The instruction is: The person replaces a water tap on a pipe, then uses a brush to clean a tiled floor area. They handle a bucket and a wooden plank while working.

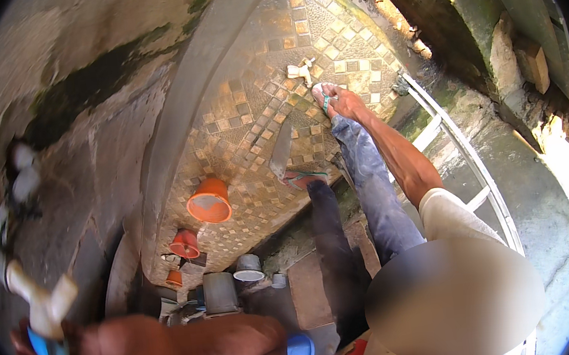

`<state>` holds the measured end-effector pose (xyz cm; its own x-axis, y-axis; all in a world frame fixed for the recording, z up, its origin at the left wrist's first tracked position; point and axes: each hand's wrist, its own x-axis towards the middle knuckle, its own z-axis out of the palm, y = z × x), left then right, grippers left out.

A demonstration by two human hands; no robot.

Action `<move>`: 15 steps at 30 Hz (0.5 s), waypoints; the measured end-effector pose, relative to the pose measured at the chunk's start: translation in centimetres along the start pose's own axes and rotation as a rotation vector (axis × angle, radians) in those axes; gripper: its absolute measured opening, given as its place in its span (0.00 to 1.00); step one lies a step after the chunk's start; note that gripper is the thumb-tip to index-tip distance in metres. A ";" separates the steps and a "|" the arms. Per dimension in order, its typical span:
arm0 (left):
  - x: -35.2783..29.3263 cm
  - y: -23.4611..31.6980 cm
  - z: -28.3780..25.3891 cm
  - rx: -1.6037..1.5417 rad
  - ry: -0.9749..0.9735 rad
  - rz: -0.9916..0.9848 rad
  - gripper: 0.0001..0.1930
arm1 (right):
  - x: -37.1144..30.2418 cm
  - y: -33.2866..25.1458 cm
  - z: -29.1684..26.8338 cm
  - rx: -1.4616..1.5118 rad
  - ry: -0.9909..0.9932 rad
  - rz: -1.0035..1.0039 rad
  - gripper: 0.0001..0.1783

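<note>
My left hand (119, 354) is close to the camera at the lower left, with its fingers curled round the blue-collared lower end of a white plastic tap (39, 300). A thin dark cord hangs beside those fingers. My right arm stretches forward along a jeans leg to my raised right foot. There my right hand (346, 102) is closed at the teal strap of a flip-flop (325, 102); the fingertips are small and partly hidden. Something whitish shows on the front of that foot. My left foot (302, 178) wears another flip-flop.
A second white tap (300, 72) is just beyond my right foot on mosaic tiles (246, 140). An orange bucket (209, 203), a red bucket (184, 243) and grey containers (220, 294) are at the left. A white ladder-like frame (472, 151) stands at right. A blurred patch covers the lower right.
</note>
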<state>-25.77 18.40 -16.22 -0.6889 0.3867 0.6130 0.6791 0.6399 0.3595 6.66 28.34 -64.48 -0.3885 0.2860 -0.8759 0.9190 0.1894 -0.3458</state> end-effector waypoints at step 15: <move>-4.7 -3.1 3.3 0.034 -0.065 0.078 0.27 | 14.9 -2.8 6.9 -0.248 -0.056 0.069 0.35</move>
<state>-25.47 16.82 -22.49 -0.6498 0.4779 0.5911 0.7232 0.6281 0.2873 -1.23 25.57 -78.93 -0.3147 0.2550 -0.9143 0.8961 0.3973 -0.1976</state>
